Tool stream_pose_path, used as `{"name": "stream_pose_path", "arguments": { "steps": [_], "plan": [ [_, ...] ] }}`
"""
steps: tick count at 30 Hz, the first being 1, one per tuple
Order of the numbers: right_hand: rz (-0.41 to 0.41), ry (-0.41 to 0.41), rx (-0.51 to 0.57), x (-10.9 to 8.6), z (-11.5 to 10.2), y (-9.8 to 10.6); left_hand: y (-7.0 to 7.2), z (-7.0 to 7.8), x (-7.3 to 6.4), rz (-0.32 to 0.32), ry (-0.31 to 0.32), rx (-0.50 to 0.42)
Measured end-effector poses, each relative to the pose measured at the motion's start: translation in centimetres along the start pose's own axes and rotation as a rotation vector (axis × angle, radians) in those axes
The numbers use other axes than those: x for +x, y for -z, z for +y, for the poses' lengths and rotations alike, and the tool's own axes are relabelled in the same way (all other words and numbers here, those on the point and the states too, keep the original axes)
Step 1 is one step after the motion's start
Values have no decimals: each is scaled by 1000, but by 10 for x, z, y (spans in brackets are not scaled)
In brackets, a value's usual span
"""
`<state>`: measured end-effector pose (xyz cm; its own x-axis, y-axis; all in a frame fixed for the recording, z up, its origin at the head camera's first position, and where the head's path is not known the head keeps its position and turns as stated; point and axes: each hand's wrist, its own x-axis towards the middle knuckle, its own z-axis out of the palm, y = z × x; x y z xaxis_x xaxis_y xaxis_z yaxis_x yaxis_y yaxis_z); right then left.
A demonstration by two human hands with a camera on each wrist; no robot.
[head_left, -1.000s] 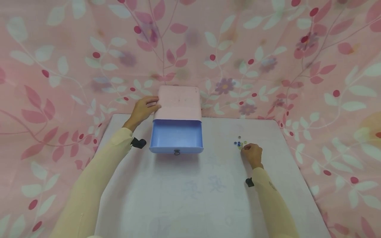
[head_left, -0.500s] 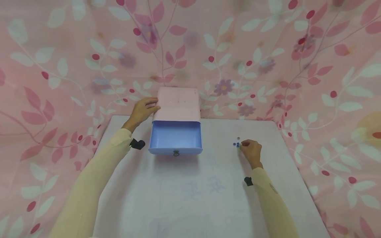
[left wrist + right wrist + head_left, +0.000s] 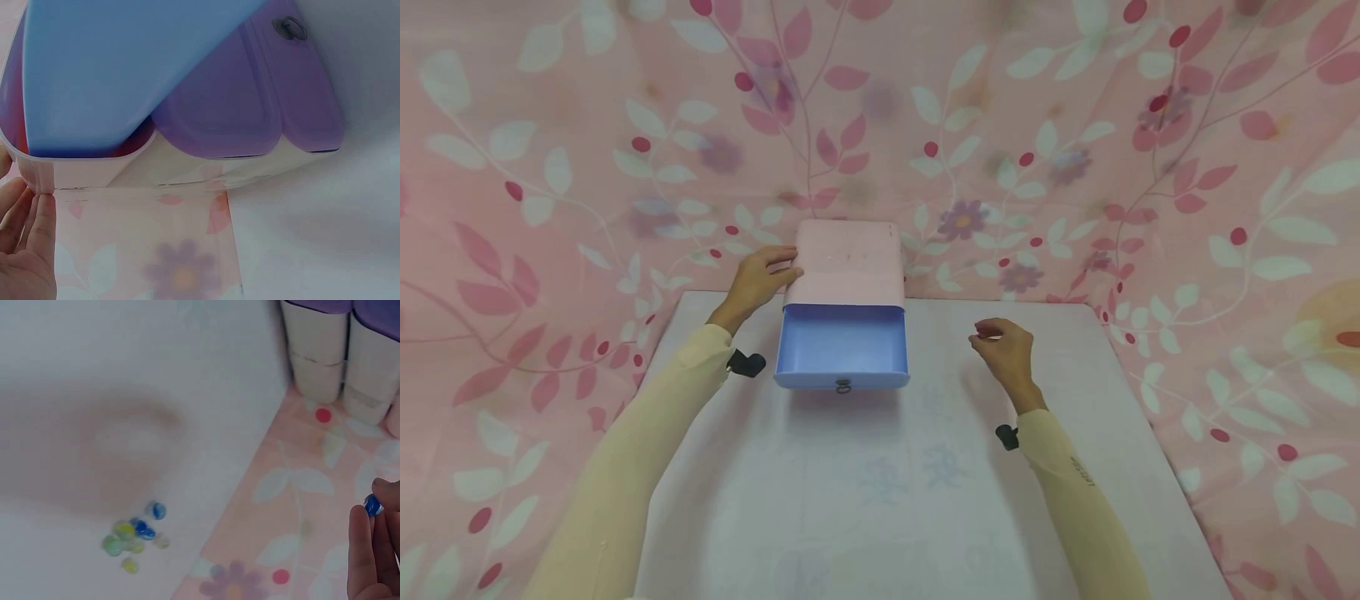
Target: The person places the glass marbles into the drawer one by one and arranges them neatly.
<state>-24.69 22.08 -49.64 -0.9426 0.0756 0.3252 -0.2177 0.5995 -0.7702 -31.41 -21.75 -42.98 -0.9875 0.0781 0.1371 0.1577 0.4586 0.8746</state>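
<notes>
My right hand (image 3: 1009, 354) is raised over the white table, thumb and fingertips pinching a blue-and-white glass marble (image 3: 373, 505). Several blue, yellow, green and clear marbles (image 3: 125, 530) lie grouped on the table in the right wrist view; in the head view that hand hides them. A small drawer cabinet with a pink top (image 3: 850, 262) stands at the back. Its blue top drawer (image 3: 842, 381) is pulled out, with a bare inside and a ring handle. My left hand (image 3: 754, 283) rests against the cabinet's left side, fingers extended and touching the pink shell.
Below the blue drawer are closed purple drawers (image 3: 219, 106), one with a ring pull (image 3: 289, 28). The white table (image 3: 940, 533) meets a pink leaf-patterned cloth (image 3: 970, 100) behind and at both sides. Black wrist cameras (image 3: 747, 362) sit on the forearms.
My right hand pinched a marble from the group, lifted it and moved left toward the cabinet. My left hand has stayed at the cabinet's side.
</notes>
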Motion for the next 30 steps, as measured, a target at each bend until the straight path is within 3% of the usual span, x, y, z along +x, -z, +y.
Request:
{"name": "stream_pose_path", "arguments": {
  "steps": [5, 13, 20, 30],
  "plan": [
    [-16, 100, 125, 3, -27, -7, 1, -1, 0, 1, -14, -6],
    [-33, 296, 242, 3, -70, -21, 1, -3, 2, -3, -17, -13],
    [-138, 328, 313, -3, -114, -34, 0, -3, 2, -1, -27, -5],
    [-366, 379, 237, -7, -124, -67, 0, 1, -1, 0, -18, 1]
  ]
}}
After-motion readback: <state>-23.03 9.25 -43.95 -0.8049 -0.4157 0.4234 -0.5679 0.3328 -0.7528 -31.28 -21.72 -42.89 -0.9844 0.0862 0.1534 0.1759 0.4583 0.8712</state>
